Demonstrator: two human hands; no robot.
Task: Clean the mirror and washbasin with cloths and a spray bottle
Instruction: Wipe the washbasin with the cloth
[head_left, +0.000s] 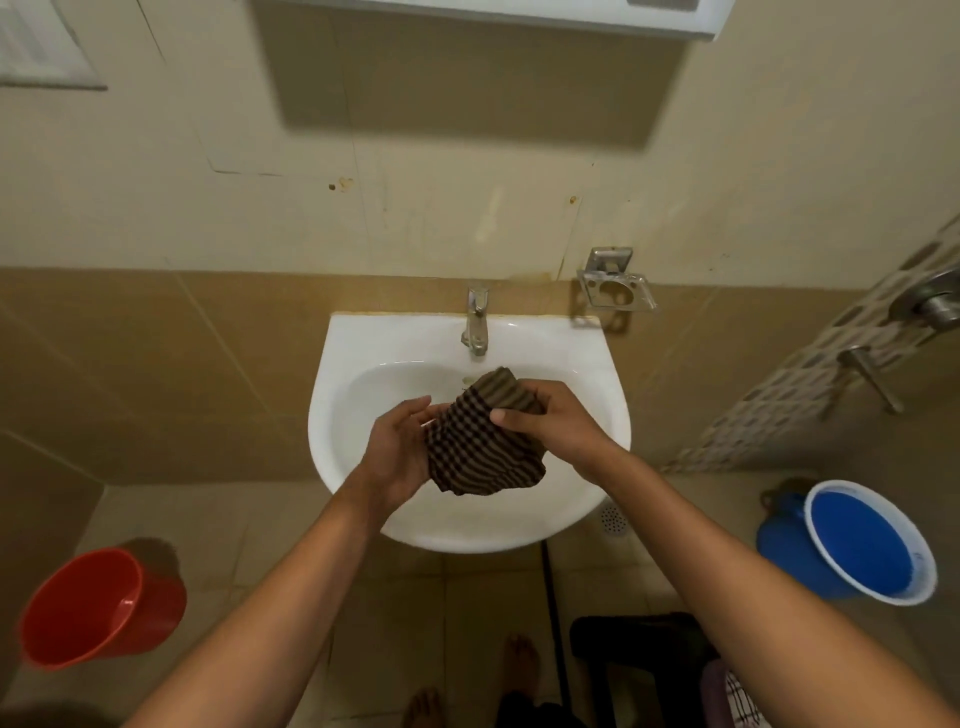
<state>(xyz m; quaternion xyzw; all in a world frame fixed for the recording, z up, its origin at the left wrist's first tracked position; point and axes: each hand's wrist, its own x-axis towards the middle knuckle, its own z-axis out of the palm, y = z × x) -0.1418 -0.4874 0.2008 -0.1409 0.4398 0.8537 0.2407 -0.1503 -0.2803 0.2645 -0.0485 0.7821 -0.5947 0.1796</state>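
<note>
A brown checked cloth (483, 447) is held over the white washbasin (353, 358), just in front of the metal tap (477, 322). My right hand (550, 423) grips the cloth's upper right part, thumb on top. My left hand (397, 452) holds its left edge from below, with the palm turned up under the fabric. The bottom edge of the mirror cabinet (519, 15) shows at the top of the view. No spray bottle is in sight.
A red bucket (98, 603) lies tilted on the floor at the left. A blue bucket (857, 545) stands at the right. A metal soap holder (615, 288) hangs on the wall right of the tap. Wall taps (935, 306) stick out at the far right. A dark stool (634, 660) is below right.
</note>
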